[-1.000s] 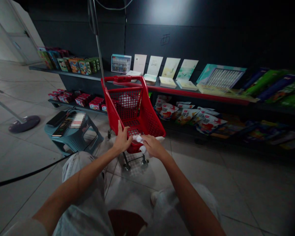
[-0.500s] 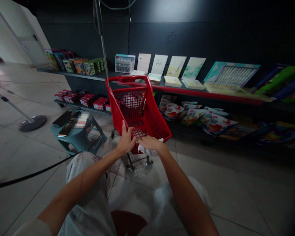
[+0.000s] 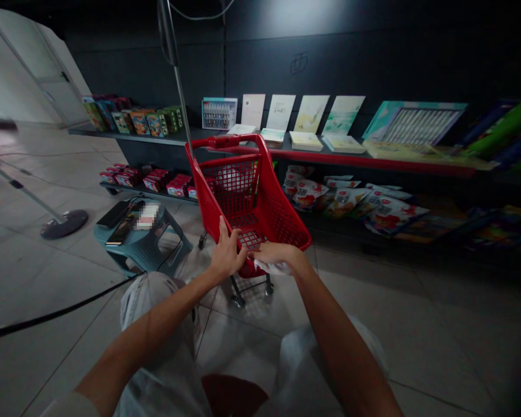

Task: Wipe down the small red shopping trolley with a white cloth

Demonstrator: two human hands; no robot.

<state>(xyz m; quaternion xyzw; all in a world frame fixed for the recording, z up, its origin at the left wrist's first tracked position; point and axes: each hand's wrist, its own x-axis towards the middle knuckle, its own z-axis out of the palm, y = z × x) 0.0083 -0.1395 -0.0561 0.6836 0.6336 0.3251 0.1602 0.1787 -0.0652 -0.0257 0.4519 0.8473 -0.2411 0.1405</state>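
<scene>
1. The left hand (image 3: 228, 253) is gripping the near edge of a red shopping cart (image 3: 284, 220), fingers spread.
2. The right hand (image 3: 278, 253) is pressing a white cloth (image 3: 271, 267) onto that edge.
3. The cart is standing on the tile floor (image 3: 342, 324), just before a shelf (image 3: 351, 162).

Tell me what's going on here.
A person has their left hand holding the near edge of a red shopping cart, while their right hand lies on a white cloth against the cart. Behind it, low shelves carry boxed goods and snack bags.
</scene>
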